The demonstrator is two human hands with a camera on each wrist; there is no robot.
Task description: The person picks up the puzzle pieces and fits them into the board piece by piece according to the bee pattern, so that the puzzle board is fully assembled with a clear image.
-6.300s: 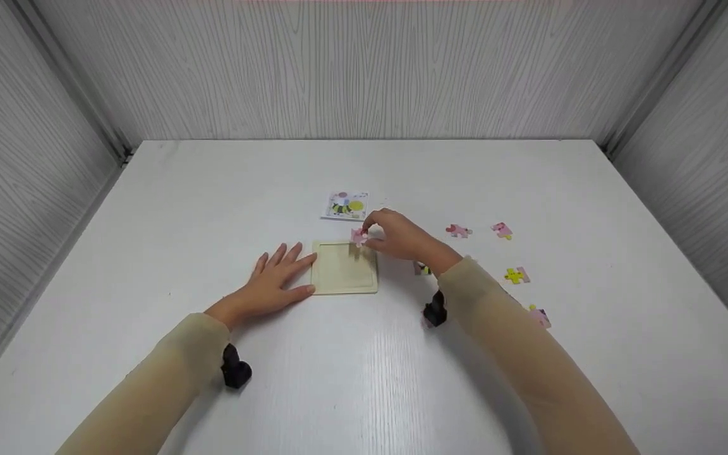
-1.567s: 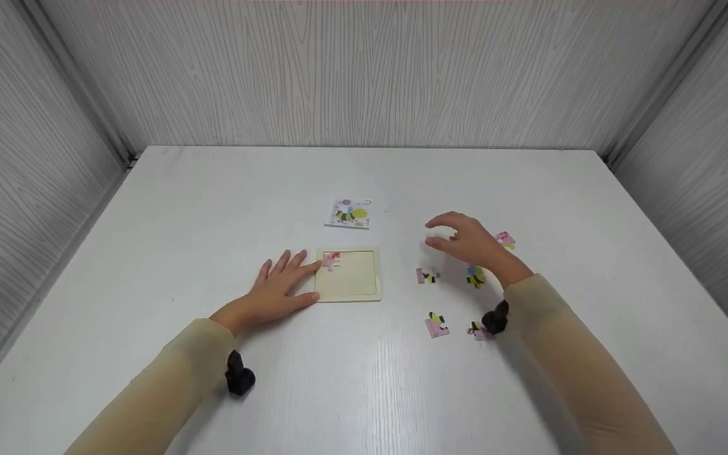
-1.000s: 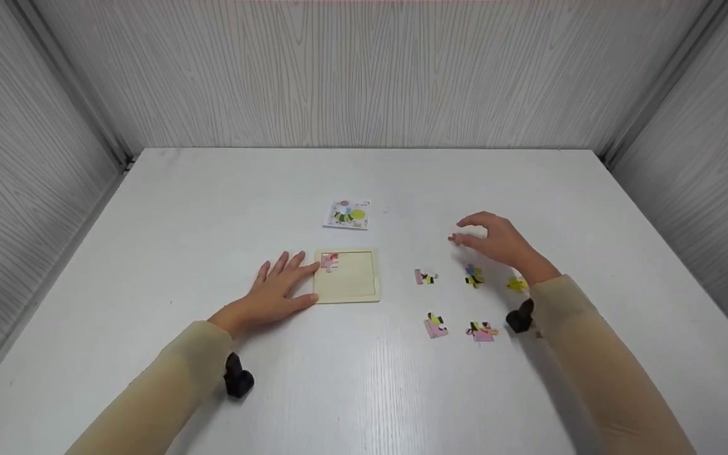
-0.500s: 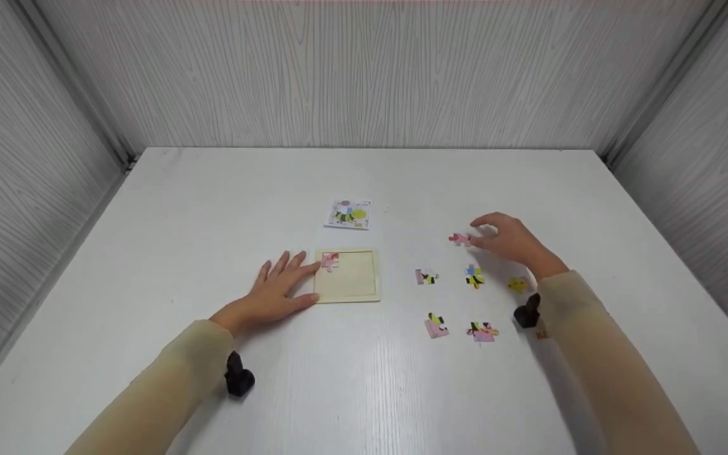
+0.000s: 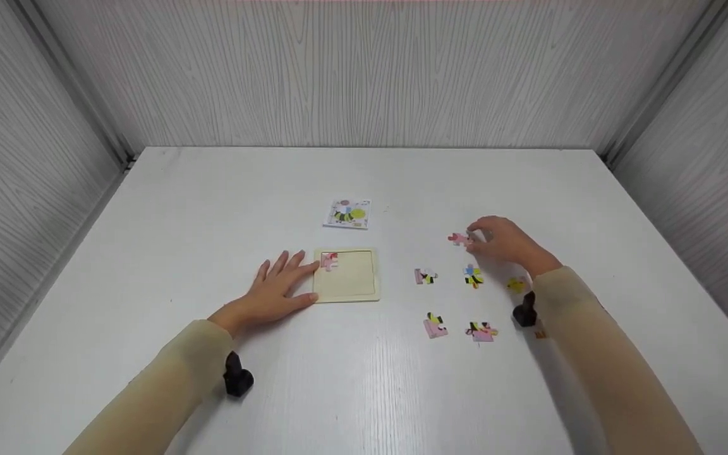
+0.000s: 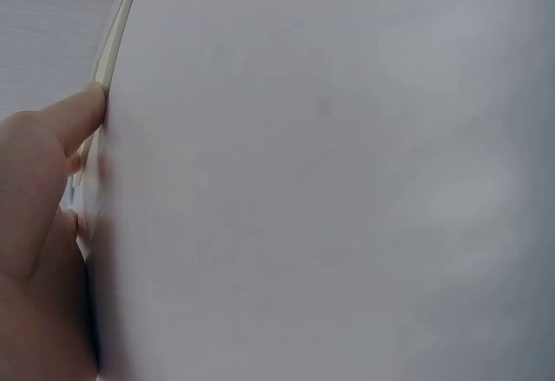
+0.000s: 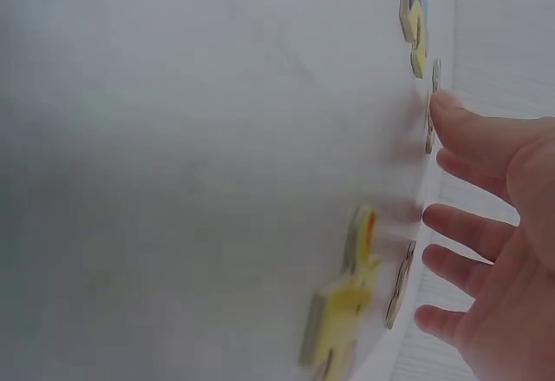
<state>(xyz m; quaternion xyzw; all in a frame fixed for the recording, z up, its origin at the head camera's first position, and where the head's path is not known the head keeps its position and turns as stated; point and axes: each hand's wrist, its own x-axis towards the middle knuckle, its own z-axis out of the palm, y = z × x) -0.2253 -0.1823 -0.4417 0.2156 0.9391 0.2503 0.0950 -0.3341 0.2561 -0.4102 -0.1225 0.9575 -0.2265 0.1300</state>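
Observation:
In the head view, a wooden puzzle tray [image 5: 346, 297] lies flat, with one pink puzzle piece [image 5: 330, 261] in its upper left corner. My left hand [image 5: 277, 292] rests spread beside it, thumb and index finger touching its left edge. Further right, a pink and red puzzle piece [image 5: 459, 239] lies on the table. The thumb and index finger of my right hand [image 5: 508, 243] pinch its right end, while the other fingers stay apart in the right wrist view. Only the edge of a puzzle piece [image 7: 401, 285] shows near those fingers.
Loose pieces lie right of the tray: a pink-and-black one [image 5: 426, 277], a blue-and-yellow one [image 5: 473, 276], two lower ones [image 5: 435, 325], and a yellow one [image 5: 515, 284]. An orange piece [image 5: 540, 330] is partly covered by the right forearm. Behind the tray lies a bee picture card [image 5: 347, 214].
My right hand set a pink piece in the tray's corner, then moved right to the loose pieces. Its fingertips have lowered onto the pink and red piece. The left hand stays put.

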